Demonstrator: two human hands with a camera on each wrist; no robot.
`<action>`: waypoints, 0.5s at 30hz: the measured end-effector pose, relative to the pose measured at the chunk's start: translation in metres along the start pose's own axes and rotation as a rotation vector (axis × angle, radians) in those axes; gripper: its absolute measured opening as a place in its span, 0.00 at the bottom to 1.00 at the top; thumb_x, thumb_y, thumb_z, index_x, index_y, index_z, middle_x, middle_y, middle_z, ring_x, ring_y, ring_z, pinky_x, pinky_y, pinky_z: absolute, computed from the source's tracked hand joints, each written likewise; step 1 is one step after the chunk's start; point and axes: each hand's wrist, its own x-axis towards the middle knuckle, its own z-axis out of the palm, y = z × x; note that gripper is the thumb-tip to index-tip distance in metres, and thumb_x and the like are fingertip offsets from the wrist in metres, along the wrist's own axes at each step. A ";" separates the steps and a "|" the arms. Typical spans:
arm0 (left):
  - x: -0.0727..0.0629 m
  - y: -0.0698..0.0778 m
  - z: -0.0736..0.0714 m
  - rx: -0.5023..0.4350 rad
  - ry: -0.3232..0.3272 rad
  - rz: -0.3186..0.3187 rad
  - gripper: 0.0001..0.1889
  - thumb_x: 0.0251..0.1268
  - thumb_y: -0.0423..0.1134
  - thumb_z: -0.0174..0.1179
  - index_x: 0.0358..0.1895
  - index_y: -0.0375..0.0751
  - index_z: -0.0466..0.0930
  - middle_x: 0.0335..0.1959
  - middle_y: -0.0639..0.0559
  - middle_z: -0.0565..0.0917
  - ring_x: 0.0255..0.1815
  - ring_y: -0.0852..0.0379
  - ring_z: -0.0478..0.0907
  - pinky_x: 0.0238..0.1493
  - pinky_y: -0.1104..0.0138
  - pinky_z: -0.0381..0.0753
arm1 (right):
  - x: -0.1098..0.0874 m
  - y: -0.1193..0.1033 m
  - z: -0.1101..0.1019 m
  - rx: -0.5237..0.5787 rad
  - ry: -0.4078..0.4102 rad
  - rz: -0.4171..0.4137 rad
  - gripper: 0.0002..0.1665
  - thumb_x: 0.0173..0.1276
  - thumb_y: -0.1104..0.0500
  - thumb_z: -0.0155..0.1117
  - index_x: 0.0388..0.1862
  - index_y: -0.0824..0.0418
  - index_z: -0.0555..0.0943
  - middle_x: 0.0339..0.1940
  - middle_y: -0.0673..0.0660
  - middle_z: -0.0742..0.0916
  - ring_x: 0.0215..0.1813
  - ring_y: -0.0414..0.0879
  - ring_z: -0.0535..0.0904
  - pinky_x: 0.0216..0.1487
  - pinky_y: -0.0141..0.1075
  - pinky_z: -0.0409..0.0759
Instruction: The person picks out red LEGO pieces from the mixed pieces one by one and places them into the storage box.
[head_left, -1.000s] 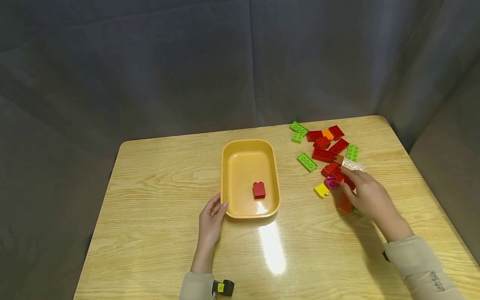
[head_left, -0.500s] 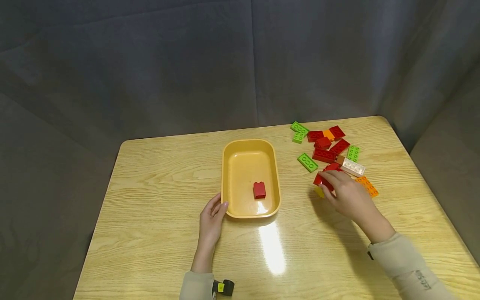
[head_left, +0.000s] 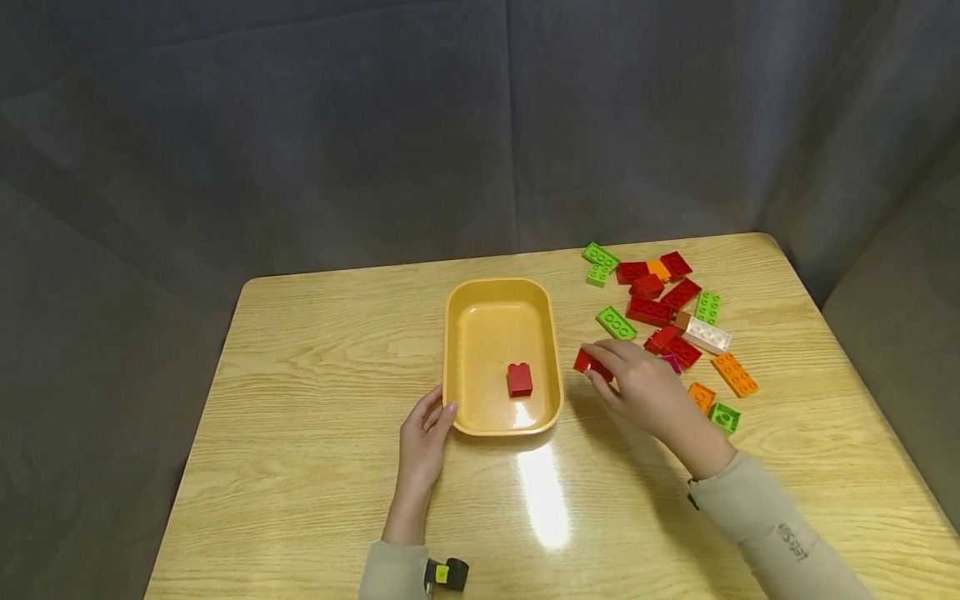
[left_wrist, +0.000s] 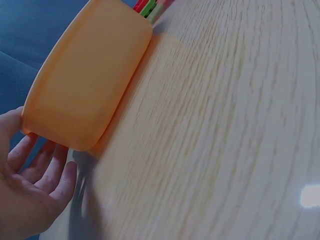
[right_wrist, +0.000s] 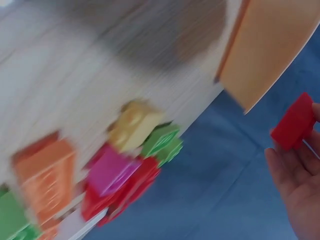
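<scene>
On the wooden table [head_left: 300, 375], with clock hours read from the head view around the yellow tray [head_left: 500, 431], the left hand [head_left: 423, 446] grips the tray at its 7 o'clock corner, thumb on the rim and fingers against the outer wall. The right hand [head_left: 645, 387] pinches a red brick [head_left: 592, 365] between thumb and fingers, tilted and clear of the tabletop, just outside the tray's rim at 3 o'clock. Inside the tray, a second red brick [head_left: 519, 380] sits toward 5 o'clock from the middle. The loose bricks lie mostly between 1 and 4 o'clock: two bright green pieces [head_left: 600, 260] near the table's far edge at half past 1, one green brick [head_left: 617, 323] nearer the tray at half past 2, and a cluster of dark red bricks [head_left: 649, 311] beyond it. A white brick [head_left: 707, 334] rests at 3, with an orange plate [head_left: 735, 375] just past it. A magenta brick [head_left: 671, 363] shows partly behind the right hand, and the right wrist view adds a yellow brick [right_wrist: 135, 125], blurred, beside it. A grey curtain [head_left: 300, 150] hangs at 12 o'clock.
</scene>
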 end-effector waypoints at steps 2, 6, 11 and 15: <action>0.000 0.000 0.000 -0.002 -0.006 0.007 0.24 0.74 0.37 0.58 0.69 0.31 0.69 0.63 0.34 0.76 0.62 0.43 0.76 0.56 0.70 0.77 | 0.007 -0.007 0.004 0.014 -0.013 -0.020 0.23 0.63 0.59 0.70 0.55 0.69 0.82 0.50 0.64 0.86 0.52 0.59 0.82 0.53 0.53 0.81; 0.000 -0.001 0.000 -0.004 -0.022 0.021 0.25 0.74 0.38 0.58 0.69 0.31 0.68 0.63 0.34 0.75 0.62 0.43 0.75 0.57 0.69 0.77 | 0.019 -0.019 0.011 0.026 -0.025 -0.070 0.23 0.63 0.59 0.71 0.55 0.68 0.82 0.50 0.63 0.86 0.52 0.58 0.82 0.54 0.51 0.80; -0.001 -0.001 0.000 -0.005 -0.024 0.024 0.25 0.74 0.38 0.57 0.69 0.31 0.68 0.64 0.34 0.74 0.63 0.43 0.75 0.57 0.69 0.77 | 0.028 -0.032 0.019 0.027 -0.038 -0.127 0.23 0.62 0.58 0.72 0.54 0.67 0.83 0.49 0.62 0.86 0.51 0.57 0.83 0.54 0.49 0.81; -0.001 -0.001 -0.001 -0.005 -0.023 0.028 0.25 0.74 0.38 0.57 0.69 0.31 0.68 0.63 0.34 0.75 0.62 0.43 0.75 0.57 0.70 0.77 | 0.031 -0.038 0.028 0.033 -0.065 -0.176 0.21 0.64 0.57 0.71 0.54 0.66 0.84 0.47 0.60 0.87 0.48 0.54 0.84 0.52 0.47 0.82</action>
